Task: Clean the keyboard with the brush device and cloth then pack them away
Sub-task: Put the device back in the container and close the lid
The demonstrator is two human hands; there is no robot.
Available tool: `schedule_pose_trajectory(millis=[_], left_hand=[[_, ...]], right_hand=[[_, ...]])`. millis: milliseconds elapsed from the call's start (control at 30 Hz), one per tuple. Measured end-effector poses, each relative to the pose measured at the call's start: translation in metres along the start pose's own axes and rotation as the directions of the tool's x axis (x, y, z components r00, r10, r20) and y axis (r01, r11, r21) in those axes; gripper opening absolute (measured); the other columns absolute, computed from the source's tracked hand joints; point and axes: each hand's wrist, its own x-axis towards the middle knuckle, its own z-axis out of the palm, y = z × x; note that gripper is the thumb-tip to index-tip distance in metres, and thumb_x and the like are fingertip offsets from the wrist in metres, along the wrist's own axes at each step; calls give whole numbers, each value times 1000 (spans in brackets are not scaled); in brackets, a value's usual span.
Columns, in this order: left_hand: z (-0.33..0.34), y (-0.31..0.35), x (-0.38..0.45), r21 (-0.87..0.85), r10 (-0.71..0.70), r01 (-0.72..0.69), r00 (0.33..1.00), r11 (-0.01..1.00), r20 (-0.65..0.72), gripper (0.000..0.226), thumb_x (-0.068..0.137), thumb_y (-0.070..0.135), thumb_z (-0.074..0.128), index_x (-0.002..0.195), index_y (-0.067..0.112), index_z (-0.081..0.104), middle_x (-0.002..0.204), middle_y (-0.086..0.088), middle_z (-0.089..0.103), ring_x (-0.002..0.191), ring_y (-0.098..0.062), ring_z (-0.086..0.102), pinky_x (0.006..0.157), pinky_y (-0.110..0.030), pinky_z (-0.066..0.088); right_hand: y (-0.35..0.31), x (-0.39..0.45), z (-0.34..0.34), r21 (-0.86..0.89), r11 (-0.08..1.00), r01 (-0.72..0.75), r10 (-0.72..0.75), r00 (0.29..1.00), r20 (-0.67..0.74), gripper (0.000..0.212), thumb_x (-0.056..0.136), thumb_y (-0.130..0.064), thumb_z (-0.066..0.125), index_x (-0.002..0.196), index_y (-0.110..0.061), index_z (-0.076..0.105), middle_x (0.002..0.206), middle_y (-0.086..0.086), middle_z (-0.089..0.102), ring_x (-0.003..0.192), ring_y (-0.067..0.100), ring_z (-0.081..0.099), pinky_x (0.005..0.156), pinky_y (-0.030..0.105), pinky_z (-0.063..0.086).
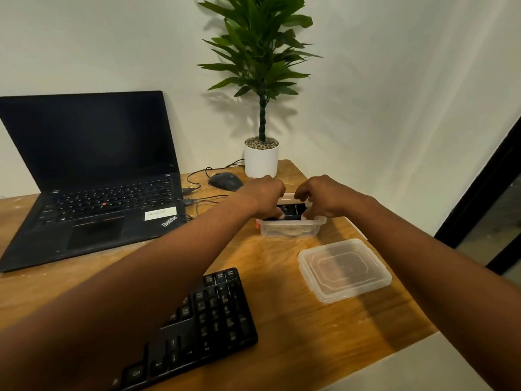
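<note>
Left hand (263,193): over the clear box (291,225), fingers curled onto a black item (291,211)
Right hand (321,196): fingers bent at the item's far end; grip unclear
Box: at 1 o'clock on table (282,277)
Lid (344,270): at 6 o'clock from box
Keyboard (208,320): at 7 o'clock from box

Office desk (282,249) w/ laptop (93,176) (plus keyboard (208,320)).

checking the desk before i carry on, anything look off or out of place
Nothing spilled or damaged. The lid lies off on the table near the open container, where both hands grip a black device. Two loose cable plugs lie beside the laptop.
</note>
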Motion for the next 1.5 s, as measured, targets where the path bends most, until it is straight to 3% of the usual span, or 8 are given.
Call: schedule_pose_trajectory(millis=[133,300,400,600,833,1100,1500], left_hand=[[-13,10,-11,-72,13,-19,996,997,-90,65,91,44,77,146,17,55,138,-6,64,124,-26,59,100,-41,52],[-20,39,-29,-122,65,-78,992,989,-108,68,93,48,74,149,17,52,145,-5,60,128,-25,58,99,-37,50],[-15,57,-42,-182,91,-102,993,978,-71,75,89,50,77,149,15,50,142,-7,60,124,-26,58,98,-37,50],[7,90,-65,-147,111,-102,993,984,50,105,82,66,75,162,17,28,164,-9,34,149,-31,33,120,-50,34],[34,104,-78,-80,143,-148,988,986,-59,101,78,69,76,157,20,37,160,-10,30,146,-30,28,120,-50,30],[60,102,-85,-185,102,-71,981,980,167,119,73,82,71,163,22,22,165,-8,26,150,-31,25,123,-50,28],[50,103,-95,-330,60,-31,995,944,81,107,75,63,83,159,22,31,158,-6,40,143,-25,36,119,-45,37]], right_hand=[[4,-16,-13,46,999,-19,21,998,-56,67,79,-22,89,140,-16,62,138,3,65,117,21,63,90,26,50],[15,-50,-26,73,996,-52,58,994,-87,69,81,-25,89,143,-19,59,143,1,61,122,22,61,95,29,48],[24,-76,-30,118,990,-71,80,994,-75,74,80,-27,89,146,-21,56,144,1,60,122,23,60,96,31,49],[48,-119,-26,190,969,-158,162,987,-3,93,71,-29,95,151,-26,48,148,1,56,130,23,57,98,35,51],[61,-148,-11,202,955,-217,191,971,144,111,66,-32,97,157,-27,35,158,1,45,138,29,49,104,41,51],[60,-148,9,195,959,-205,148,951,270,118,63,-34,99,159,-29,31,164,-2,35,147,29,38,112,40,44],[58,-154,10,266,943,-201,139,963,232,120,58,-29,101,157,-30,34,160,-3,39,140,27,43,108,41,48]])
